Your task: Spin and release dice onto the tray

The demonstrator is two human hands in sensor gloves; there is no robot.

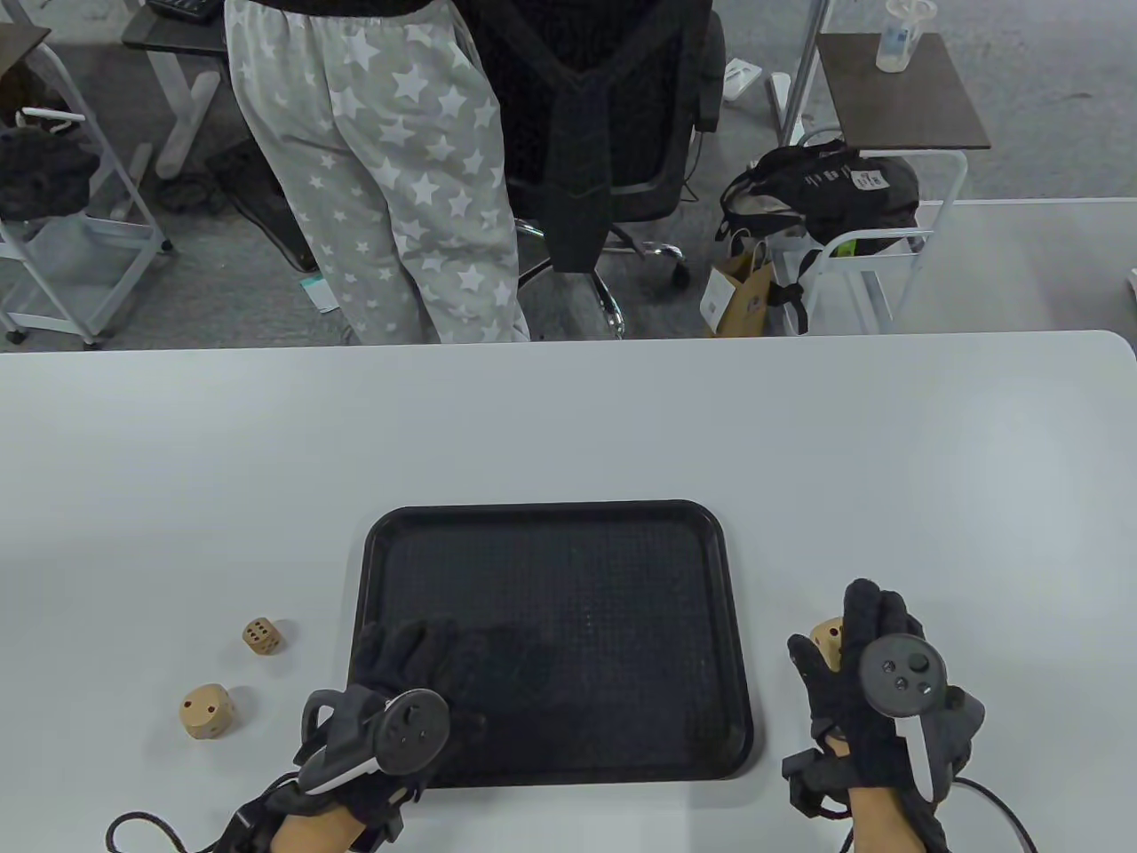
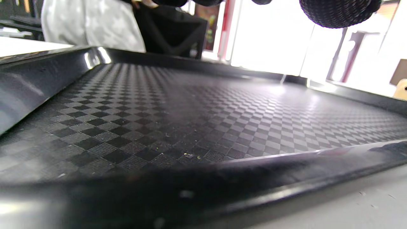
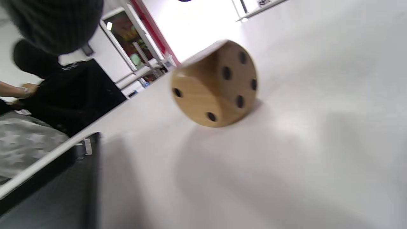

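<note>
The black tray (image 1: 377,569) lies in the middle of the near table. Two wooden dice sit on the table to its left, one farther (image 1: 263,635) and one nearer (image 1: 206,709). A third die (image 1: 826,636) rests on the table right of the tray. My right hand (image 1: 844,626) hovers just over it, thumb on its left and fingers on its right. In the right wrist view this die (image 3: 216,84) stands free, with a fingertip (image 3: 54,22) well above it. My left hand (image 1: 409,644) lies spread over the tray's near left corner and holds nothing. Its fingertips (image 2: 337,12) hang above the tray's rim (image 2: 203,187).
A person in star-patterned trousers (image 1: 391,178) stands beyond the table's far edge beside a black office chair (image 1: 586,133). A cart with a black bag (image 1: 826,195) stands at the back right. Cables trail from both wrists at the near edge.
</note>
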